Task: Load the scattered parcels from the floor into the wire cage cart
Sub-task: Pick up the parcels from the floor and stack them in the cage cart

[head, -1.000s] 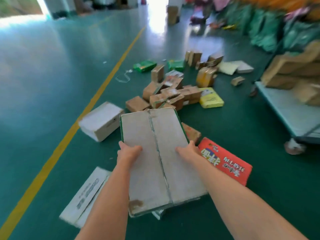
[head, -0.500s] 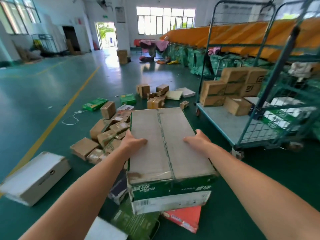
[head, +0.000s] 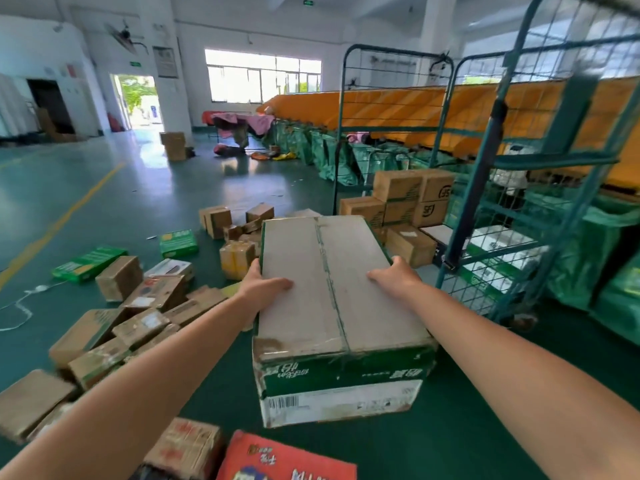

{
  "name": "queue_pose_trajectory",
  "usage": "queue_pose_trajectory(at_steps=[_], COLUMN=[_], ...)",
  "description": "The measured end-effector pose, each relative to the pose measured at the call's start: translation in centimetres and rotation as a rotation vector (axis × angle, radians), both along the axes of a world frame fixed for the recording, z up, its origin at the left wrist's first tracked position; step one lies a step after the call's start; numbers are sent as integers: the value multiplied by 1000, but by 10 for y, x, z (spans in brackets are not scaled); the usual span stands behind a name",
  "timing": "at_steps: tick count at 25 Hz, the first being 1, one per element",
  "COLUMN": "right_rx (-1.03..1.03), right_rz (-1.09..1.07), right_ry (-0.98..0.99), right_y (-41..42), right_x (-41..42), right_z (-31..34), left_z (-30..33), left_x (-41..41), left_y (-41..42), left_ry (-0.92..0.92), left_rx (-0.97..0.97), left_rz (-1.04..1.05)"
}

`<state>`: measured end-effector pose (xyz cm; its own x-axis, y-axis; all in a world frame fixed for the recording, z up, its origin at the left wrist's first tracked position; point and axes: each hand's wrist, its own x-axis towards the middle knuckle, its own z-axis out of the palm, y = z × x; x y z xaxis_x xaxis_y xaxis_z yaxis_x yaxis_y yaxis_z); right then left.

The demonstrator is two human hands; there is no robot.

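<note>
I carry a large taped box (head: 332, 292) with a grey-brown top and green-and-white sides, lifted off the floor in front of me. My left hand (head: 263, 284) grips its left edge, thumb on top, and my right hand (head: 394, 277) grips its right edge the same way. The green wire cage cart (head: 485, 188) stands to the right, just beyond the box, with several brown cartons (head: 412, 195) stacked at its back. Scattered brown parcels (head: 145, 306) lie on the green floor to my left.
A red flat packet (head: 287, 459) and a brown parcel (head: 187, 448) lie at my feet. Green boxes (head: 86, 263) sit further left by a yellow floor line (head: 59, 220). Green sacks (head: 595, 251) and orange chutes (head: 398, 109) line the right side.
I have raised the box higher and turned right toward the cart; the cart now looms closer and the floor parcels have slid to the left and below.
</note>
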<state>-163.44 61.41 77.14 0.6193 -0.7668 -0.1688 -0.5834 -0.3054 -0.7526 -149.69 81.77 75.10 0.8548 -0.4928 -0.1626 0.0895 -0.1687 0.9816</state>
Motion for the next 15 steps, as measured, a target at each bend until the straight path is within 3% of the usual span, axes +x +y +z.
queue_pose_trajectory(at_steps=[6, 15], right_rx=[21, 12], right_rz=[-82, -7], right_ry=[-54, -67], right_y=[-130, -380], right_x=[52, 152], right_z=[7, 14], left_z=[20, 25], left_x=[59, 145], left_y=[-134, -370], left_ry=[-28, -36], left_rx=[4, 64], left_rz=[-75, -8])
